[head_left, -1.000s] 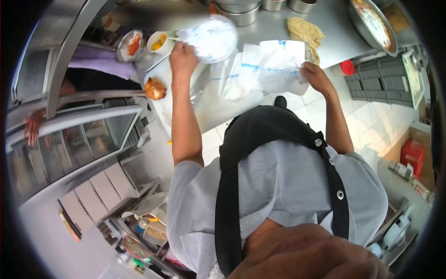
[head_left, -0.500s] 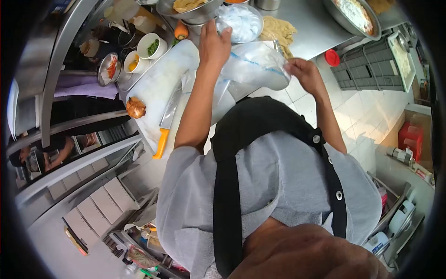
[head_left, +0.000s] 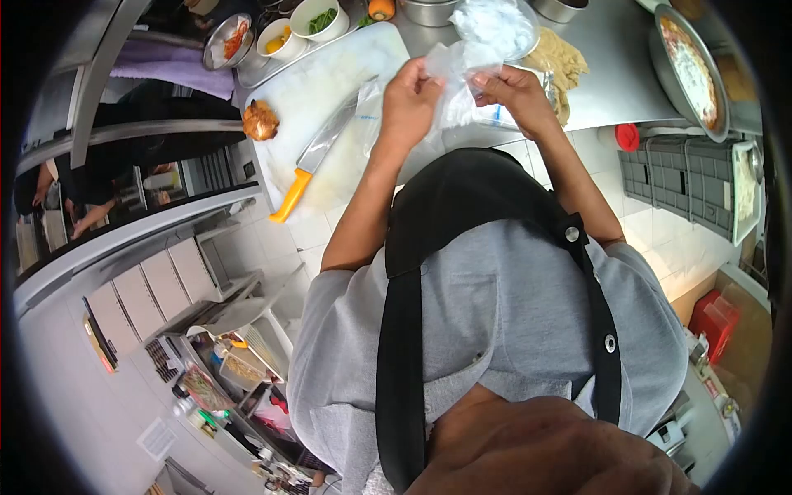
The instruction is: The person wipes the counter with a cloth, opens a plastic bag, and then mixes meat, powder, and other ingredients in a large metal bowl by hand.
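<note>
Between my two hands hangs a piece of thin, crumpled clear plastic (head_left: 455, 95); its folds hide its exact shape. The fingers of my left hand (head_left: 410, 103) pinch its left side, and my right hand (head_left: 520, 95) pinches the right. Just beyond them stands a bowl heaped with filmy bluish-white plastic (head_left: 493, 26), which the held piece overlaps in this view. A clear bag with a blue stripe (head_left: 497, 117) lies under my right hand. To the left, a knife with a yellow handle (head_left: 290, 195) rests on the white cutting board (head_left: 289, 111).
A browned round food piece (head_left: 261, 120) sits at the board's left edge. Behind are bowls of green leaves (head_left: 320, 20) and yellow pieces (head_left: 279, 40), plus a carrot (head_left: 381, 9). A tan cloth (head_left: 561, 66) and a large metal pan (head_left: 691, 73) are at the right.
My left hand has come back from beside the bowl of plastic and now holds thin plastic with my right. My right hand has let go of the striped bag. The view has shifted.
</note>
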Motion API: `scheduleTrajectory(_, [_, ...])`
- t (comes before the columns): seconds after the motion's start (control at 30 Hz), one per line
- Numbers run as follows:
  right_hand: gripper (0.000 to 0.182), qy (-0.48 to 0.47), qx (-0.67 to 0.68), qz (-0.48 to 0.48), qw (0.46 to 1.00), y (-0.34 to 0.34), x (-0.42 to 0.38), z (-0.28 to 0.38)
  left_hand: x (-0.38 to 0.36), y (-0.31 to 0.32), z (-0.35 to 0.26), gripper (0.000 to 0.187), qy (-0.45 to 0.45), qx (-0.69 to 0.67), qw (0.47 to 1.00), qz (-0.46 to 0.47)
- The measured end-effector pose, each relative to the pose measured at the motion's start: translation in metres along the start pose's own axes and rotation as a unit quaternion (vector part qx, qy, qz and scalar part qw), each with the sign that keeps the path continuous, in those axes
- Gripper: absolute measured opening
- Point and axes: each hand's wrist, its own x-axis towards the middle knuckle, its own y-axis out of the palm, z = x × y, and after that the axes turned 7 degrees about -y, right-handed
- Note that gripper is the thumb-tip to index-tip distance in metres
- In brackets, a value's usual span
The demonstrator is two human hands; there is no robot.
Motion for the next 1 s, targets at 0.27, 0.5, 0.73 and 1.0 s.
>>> scheduleTrajectory(0.27, [0.015, -0.007, 0.057, -0.054, 0.997, -0.014, 0.001, 0.002, 0.005, -0.095, 0.037, 0.037, 0.030, 0.333, 0.903, -0.270])
scheduleTrajectory(0.5, [0.019, -0.039, 0.052, -0.056, 0.996, 0.016, -0.007, 0.000, -0.031, -0.029, -0.061, 0.041, -0.085, 0.106, 0.990, 0.047])
scheduleTrajectory(0.73, [0.027, -0.031, 0.001, -0.066, 0.997, 0.014, -0.017, 0.002, -0.002, -0.037, -0.008, 0.048, 0.131, 0.311, 0.939, -0.063])
scheduleTrajectory(1.0, [0.038, -0.013, -0.010, -0.121, 0.993, 0.013, -0.020, 0.007, -0.017, -0.051, -0.049, 0.050, 0.041, 0.108, 0.989, -0.089])
